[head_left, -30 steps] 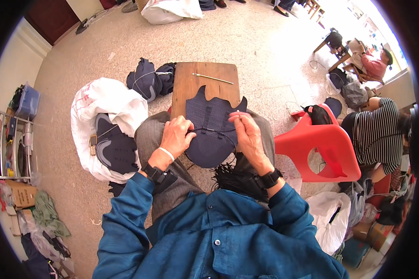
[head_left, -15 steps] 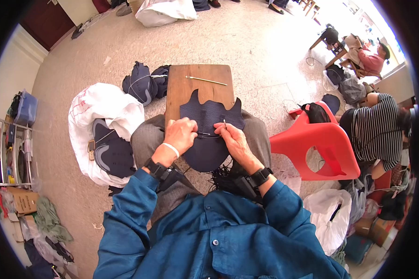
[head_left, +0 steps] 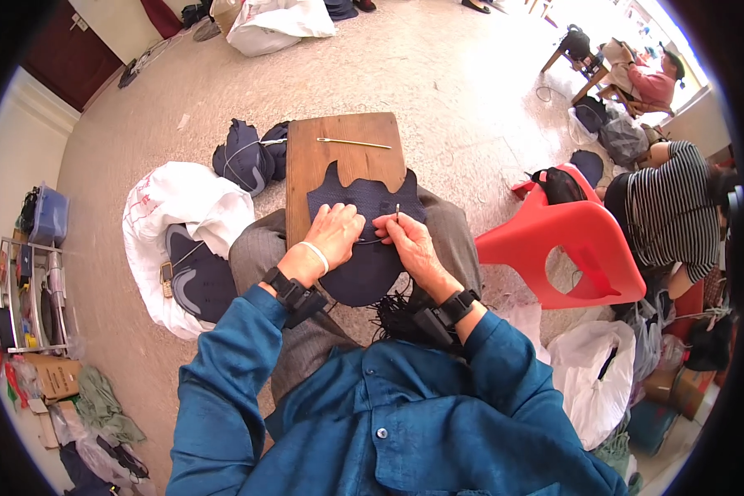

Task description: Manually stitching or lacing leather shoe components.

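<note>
A navy fabric shoe upper (head_left: 362,279) lies across my lap and the near end of a wooden stool (head_left: 302,140). My left hand (head_left: 329,240) rests on its left part, back up, fingers bent and closed on the fabric; the fingertips are partly hidden. My right hand (head_left: 411,246) pinches a slim metal needle (head_left: 398,212), its end standing up above the thumb and forefinger. Dark cord (head_left: 370,241) runs across the upper between the hands. At the stool's far end lies a long large-eyed needle (head_left: 354,143), touched by neither hand.
Left of the stool are a tied bundle of dark uppers (head_left: 246,157) and a white sack (head_left: 186,186) with more uppers and a phone (head_left: 166,279). At right stand a red plastic chair (head_left: 512,240), a white bag (head_left: 583,355) and a person in stripes (head_left: 674,207). Black strands (head_left: 393,314) hang below the upper.
My left hand has turned more back-up and lies flatter over the upper, hiding part of the cord. The right hand keeps its pinch on the needle, now standing more upright. The whole view has shifted slightly.
</note>
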Available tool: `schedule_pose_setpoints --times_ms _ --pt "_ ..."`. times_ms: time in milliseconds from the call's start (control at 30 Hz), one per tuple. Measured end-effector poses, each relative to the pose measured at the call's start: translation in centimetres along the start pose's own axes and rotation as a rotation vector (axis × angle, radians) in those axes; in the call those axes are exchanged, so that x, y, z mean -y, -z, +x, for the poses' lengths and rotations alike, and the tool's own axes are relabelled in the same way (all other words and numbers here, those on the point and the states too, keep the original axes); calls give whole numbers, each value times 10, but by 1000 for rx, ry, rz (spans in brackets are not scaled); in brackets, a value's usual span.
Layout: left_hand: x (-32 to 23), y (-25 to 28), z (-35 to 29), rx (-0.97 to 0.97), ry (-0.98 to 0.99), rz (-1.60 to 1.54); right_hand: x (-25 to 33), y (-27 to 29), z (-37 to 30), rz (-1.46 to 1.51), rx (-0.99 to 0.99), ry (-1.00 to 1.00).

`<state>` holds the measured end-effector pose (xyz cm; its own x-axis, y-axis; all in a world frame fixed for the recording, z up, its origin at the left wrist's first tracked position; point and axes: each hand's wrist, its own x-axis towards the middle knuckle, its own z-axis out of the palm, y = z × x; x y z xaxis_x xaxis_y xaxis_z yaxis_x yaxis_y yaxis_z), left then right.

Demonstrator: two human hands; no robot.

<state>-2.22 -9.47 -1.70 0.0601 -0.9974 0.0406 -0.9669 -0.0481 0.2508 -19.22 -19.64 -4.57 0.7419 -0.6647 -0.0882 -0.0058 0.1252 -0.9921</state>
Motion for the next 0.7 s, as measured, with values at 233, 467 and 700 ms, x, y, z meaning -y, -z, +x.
schedule_pose_setpoints --times_ms 233,467,700 --pt "4 -12 -7 -117 -62 -160 -4 1 2 27 24 -6" --pt "7 0 -14 -30 37 -340 -5 2 1 16 21 -24" --pt "5 -7 -13 -98 47 -360 -6 -1 1 39 40 -39"
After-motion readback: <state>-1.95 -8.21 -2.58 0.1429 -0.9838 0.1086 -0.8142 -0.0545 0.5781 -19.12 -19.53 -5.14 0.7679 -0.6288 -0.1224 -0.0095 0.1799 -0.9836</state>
